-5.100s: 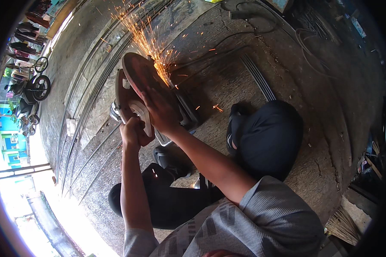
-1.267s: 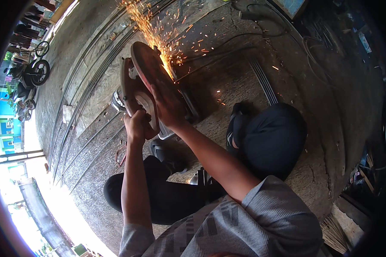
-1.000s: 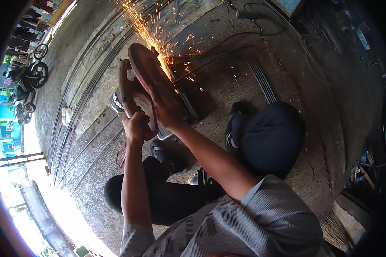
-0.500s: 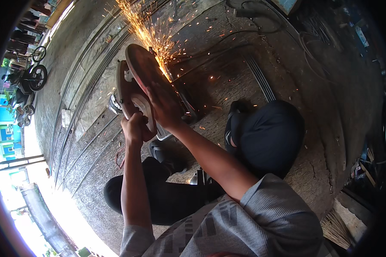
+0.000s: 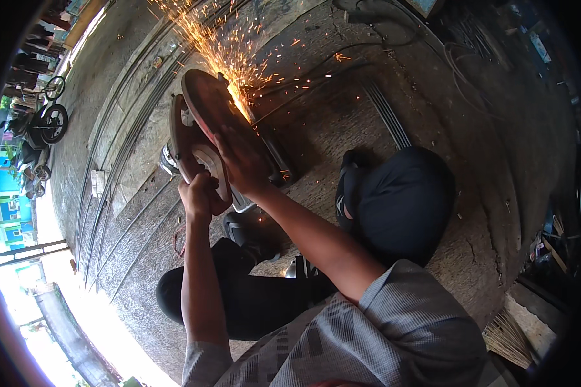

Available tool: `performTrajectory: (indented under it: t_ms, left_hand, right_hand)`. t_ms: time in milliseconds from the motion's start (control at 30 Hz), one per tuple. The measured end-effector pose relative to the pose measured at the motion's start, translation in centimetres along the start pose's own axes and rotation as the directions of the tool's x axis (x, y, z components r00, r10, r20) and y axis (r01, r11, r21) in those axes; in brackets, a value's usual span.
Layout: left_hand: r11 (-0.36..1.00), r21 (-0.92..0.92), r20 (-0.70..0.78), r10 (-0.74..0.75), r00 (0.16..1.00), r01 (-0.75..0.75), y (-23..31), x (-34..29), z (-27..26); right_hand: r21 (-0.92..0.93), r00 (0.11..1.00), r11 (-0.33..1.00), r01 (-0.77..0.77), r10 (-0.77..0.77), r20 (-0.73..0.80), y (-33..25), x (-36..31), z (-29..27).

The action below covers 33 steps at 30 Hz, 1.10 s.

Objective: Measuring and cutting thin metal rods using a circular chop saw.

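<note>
A reddish-brown cut-off saw [image 5: 203, 103] stands in front of me, its round blade guard tilted. My left hand [image 5: 199, 192] is closed around the saw's loop handle [image 5: 221, 175]. Against the side of the guard, my right hand [image 5: 244, 166] lies flat with its fingers stretched out. Bright orange sparks [image 5: 229, 80] spray up and away from behind the guard. A thin dark bar [image 5: 284, 103] reaches the spot where the sparks start. The cutting disc and its contact with the bar are hidden by the guard.
Several long thin rods [image 5: 126, 138] lie on the concrete floor at left. A bundle of metal bars [image 5: 388, 116] lies beyond my right knee [image 5: 403, 206]. Dark cable [image 5: 368, 44] runs along the far floor. Parked motorbikes [image 5: 35, 132] stand far left; a bristle bundle [image 5: 509, 338] is at lower right.
The saw and both hands have shifted slightly left in view. The sparks fan out more widely. My grip on the handle and my flat right hand stay as they were.
</note>
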<state>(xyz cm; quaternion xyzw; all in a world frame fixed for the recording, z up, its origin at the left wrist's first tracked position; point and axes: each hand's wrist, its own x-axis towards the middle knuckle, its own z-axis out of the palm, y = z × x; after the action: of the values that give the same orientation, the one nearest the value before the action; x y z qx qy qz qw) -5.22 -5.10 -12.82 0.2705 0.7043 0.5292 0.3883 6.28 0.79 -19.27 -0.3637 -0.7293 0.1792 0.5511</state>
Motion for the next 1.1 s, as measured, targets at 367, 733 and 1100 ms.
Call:
performTrajectory:
  t_ms: [367, 733, 1100]
  left_hand:
    - [1.000, -0.021, -0.029, 0.007, 1.000, -0.008, 0.03, -0.18, 0.34]
    - [0.999, -0.035, -0.001, 0.024, 1.000, -0.024, -0.31, -0.10, 0.07]
    - [1.000, -0.012, -0.009, 0.027, 1.000, -0.027, -0.47, -0.01, 0.17]
  right_hand:
    - [0.006, 1.000, 1.000, 0.001, -0.001, -0.021, -0.08, -0.05, -0.11]
    - [0.007, 1.000, 1.000, 0.005, -0.004, -0.029, -0.10, -0.14, -0.05]
    - [0.012, 1.000, 1.000, -0.006, 0.006, -0.026, -0.04, -0.18, -0.12]
